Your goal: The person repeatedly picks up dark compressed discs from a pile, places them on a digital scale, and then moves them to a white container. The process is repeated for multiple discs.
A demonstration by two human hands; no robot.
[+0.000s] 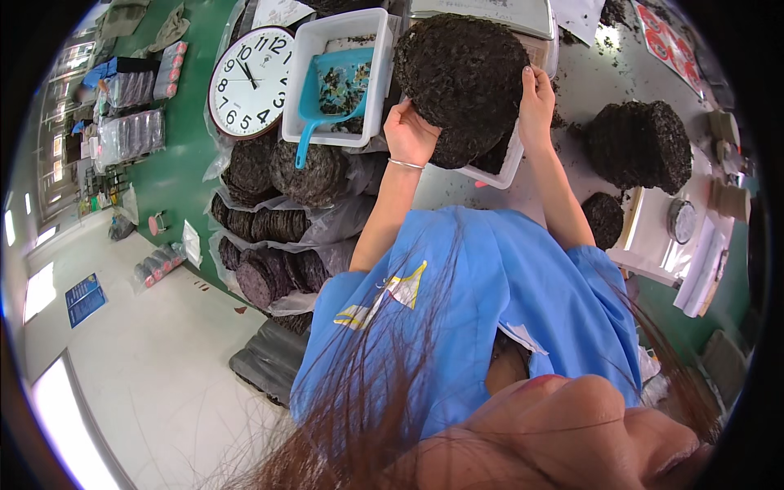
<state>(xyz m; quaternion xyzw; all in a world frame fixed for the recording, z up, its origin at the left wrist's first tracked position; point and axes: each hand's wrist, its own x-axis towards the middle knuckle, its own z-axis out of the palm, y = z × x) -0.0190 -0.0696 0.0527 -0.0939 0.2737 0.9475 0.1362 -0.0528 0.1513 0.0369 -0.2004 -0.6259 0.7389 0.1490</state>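
Between my two hands is a large, dark, round dried seaweed cake (461, 69), its rough, flaky face tilted toward me. My left hand (412, 133) grips its lower left edge, fingers partly hidden behind it. At the right edge my right hand (536, 102) pinches the rim, thumb in front. More dark seaweed (459, 149) shows just below the cake, over a white tray (508, 170). Left of my left hand stands a white plastic bin (376, 106) with a blue dustpan (313, 86) in it, holding loose flakes.
A round wall clock (251, 82) lies beside the bin. Below it, stacked seaweed cakes (265, 224) sit in clear plastic bags. On the grey table (576, 131) at the right are a thick stack of round cakes (641, 147), a smaller dark clump (603, 220) and a dial scale (682, 220).
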